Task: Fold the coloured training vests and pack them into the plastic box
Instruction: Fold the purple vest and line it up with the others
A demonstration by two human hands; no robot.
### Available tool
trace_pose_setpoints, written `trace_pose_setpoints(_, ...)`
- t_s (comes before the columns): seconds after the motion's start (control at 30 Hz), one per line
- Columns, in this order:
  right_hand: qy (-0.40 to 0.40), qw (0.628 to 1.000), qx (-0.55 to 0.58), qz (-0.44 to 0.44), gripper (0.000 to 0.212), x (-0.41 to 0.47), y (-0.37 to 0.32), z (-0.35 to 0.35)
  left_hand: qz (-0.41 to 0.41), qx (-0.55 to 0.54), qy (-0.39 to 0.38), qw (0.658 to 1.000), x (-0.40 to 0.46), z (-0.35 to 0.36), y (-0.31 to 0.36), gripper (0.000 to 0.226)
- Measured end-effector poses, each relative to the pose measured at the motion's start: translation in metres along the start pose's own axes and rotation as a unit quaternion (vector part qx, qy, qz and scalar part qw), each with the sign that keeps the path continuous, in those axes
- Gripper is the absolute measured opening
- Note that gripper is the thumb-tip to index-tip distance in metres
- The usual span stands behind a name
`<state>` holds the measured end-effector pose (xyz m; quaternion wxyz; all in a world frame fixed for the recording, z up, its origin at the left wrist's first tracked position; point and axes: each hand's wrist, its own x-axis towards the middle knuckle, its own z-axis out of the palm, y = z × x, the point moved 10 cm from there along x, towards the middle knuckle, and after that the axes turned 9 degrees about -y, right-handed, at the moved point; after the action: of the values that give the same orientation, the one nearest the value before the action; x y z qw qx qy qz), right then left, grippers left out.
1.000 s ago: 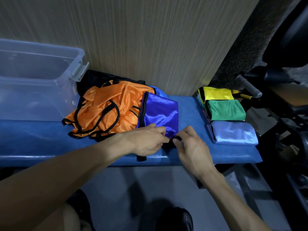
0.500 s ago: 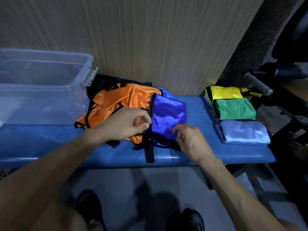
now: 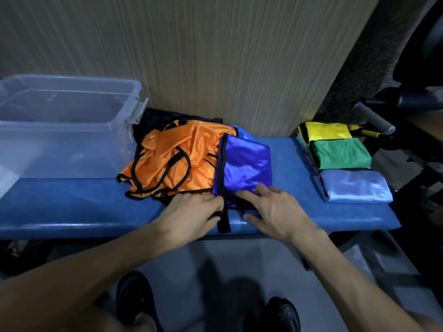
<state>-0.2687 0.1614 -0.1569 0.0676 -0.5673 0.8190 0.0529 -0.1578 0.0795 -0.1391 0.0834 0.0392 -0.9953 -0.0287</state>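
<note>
- The blue vest [image 3: 247, 167] lies folded on the blue counter [image 3: 72, 202], its black-trimmed edges stacked along its left and near sides.
- A black strap [image 3: 224, 222] from the vest's near edge runs toward the counter's front edge, between the two hands.
- The left hand [image 3: 191, 218] rests at the vest's near left corner; its fingers [image 3: 213, 202] are slightly bent and touch the black trim, but whether they pinch it cannot be told.
- The right hand [image 3: 275, 212] lies flat with fingers [image 3: 247, 195] straight and spread, pressing the vest's near edge; the thumb lies on the counter.
- The orange vest [image 3: 172, 159] lies crumpled and unfolded just left of the blue one, touching it, with its black-edged loops showing.
- A dark garment [image 3: 153, 118] lies behind the orange vest, against the wall.
- The clear box [image 3: 72, 130] stands at the counter's left end, lid off, beside the orange vest; its contents are hard to make out.
- At the counter's right end, well apart from the hands, a folded yellow vest [image 3: 328, 130], green vest [image 3: 340, 153] and pale blue vest [image 3: 354, 185] lie in a row from far to near.
- Two dark shoes [image 3: 134, 298] show on the floor below.
</note>
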Motion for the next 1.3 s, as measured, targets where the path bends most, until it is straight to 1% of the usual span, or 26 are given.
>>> trace_pose_setpoints(0.17, -0.031, 0.999, -0.038, -0.001, 0.071, 0.001, -0.005, 0.000, 0.050, 0.102, 0.014, 0.993, -0.002, 0.017, 0.022, 0.034)
trace_pose_setpoints(0.27, -0.035, 0.998, -0.047, 0.002, 0.074, 0.002, -0.007, 0.003, 0.058, 0.151, -0.003, 0.987, -0.003, 0.027, 0.030, 0.056)
trace_pose_setpoints(0.33, -0.033, 0.998, -0.047, 0.004, 0.074, 0.004, -0.007, 0.002, 0.059, 0.170, -0.013, 0.984, -0.002, 0.033, 0.034, 0.064)
trace_pose_setpoints(0.4, -0.030, 0.998, -0.049, 0.002, 0.075, 0.004, -0.009, 0.003, 0.062, 0.172, -0.011, 0.983, 0.000, 0.035, 0.035, 0.060)
trace_pose_setpoints(0.5, -0.028, 0.998, -0.060, 0.002, 0.077, 0.008, -0.010, 0.005, 0.083, 0.167, 0.020, 0.982, 0.001, 0.029, 0.040, 0.033)
trace_pose_setpoints(0.57, -0.031, 0.997, -0.072, -0.001, 0.077, 0.009, -0.013, 0.006, 0.130, 0.174, 0.043, 0.975, 0.000, 0.020, 0.045, 0.021)
trace_pose_setpoints(0.63, -0.039, 0.996, -0.083, 0.003, 0.074, 0.010, -0.016, 0.007, 0.176, 0.182, 0.042, 0.966, 0.003, 0.013, 0.045, 0.016)
trace_pose_setpoints(0.7, -0.041, 0.995, -0.086, 0.007, 0.070, 0.009, -0.018, 0.007, 0.173, 0.133, 0.020, 0.976, 0.012, 0.005, 0.033, 0.018)
trace_pose_setpoints(0.77, -0.039, 0.995, -0.090, 0.001, 0.072, 0.004, -0.021, 0.008, 0.110, 0.018, -0.044, 0.993, 0.022, 0.005, 0.010, 0.024)
trace_pose_setpoints(0.83, -0.027, 0.996, -0.088, -0.012, 0.074, -0.001, -0.026, 0.010, 0.045, -0.065, -0.121, 0.989, 0.028, 0.013, -0.009, 0.024)
trace_pose_setpoints(0.87, -0.019, 0.996, -0.087, -0.021, 0.074, -0.004, -0.028, 0.010, 0.023, -0.098, -0.142, 0.985, 0.030, 0.016, -0.015, 0.021)
trace_pose_setpoints(0.9, -0.004, 0.995, -0.090, -0.032, 0.076, -0.007, -0.031, 0.009, 0.006, -0.125, -0.143, 0.982, 0.033, 0.015, -0.020, 0.018)
trace_pose_setpoints(0.93, 0.030, 0.995, -0.088, -0.044, 0.080, -0.011, -0.033, 0.007, -0.006, -0.145, -0.129, 0.981, 0.037, 0.012, -0.024, 0.016)
trace_pose_setpoints(1.0, 0.088, 0.991, -0.073, -0.064, 0.084, -0.015, -0.033, 0.007, -0.025, -0.163, -0.095, 0.982, 0.043, 0.008, -0.032, 0.011)
trace_pose_setpoints(1.03, 0.102, 0.990, -0.063, -0.073, 0.084, -0.016, -0.032, 0.008, -0.033, -0.170, -0.088, 0.981, 0.044, 0.010, -0.035, 0.009)
trace_pose_setpoints(1.07, 0.113, 0.989, -0.058, -0.079, 0.084, -0.018, -0.030, 0.009, -0.037, -0.179, -0.083, 0.980, 0.044, 0.013, -0.036, 0.011)
trace_pose_setpoints(1.13, 0.121, 0.988, -0.042, -0.084, 0.080, -0.020, -0.024, 0.009, -0.040, -0.199, -0.064, 0.977, 0.042, 0.016, -0.036, 0.024)
trace_pose_setpoints(1.2, 0.134, 0.986, -0.026, -0.093, 0.074, -0.022, -0.019, 0.009, -0.043, -0.219, -0.026, 0.974, 0.040, 0.012, -0.037, 0.031)
trace_pose_setpoints(1.27, 0.135, 0.986, 0.002, -0.101, 0.070, -0.023, -0.014, 0.012, -0.048, -0.235, 0.008, 0.971, 0.037, 0.011, -0.041, 0.031)
trace_pose_setpoints(1.3, 0.132, 0.985, 0.020, -0.108, 0.068, -0.023, -0.012, 0.014, -0.050, -0.239, 0.020, 0.969, 0.036, 0.011, -0.045, 0.026)
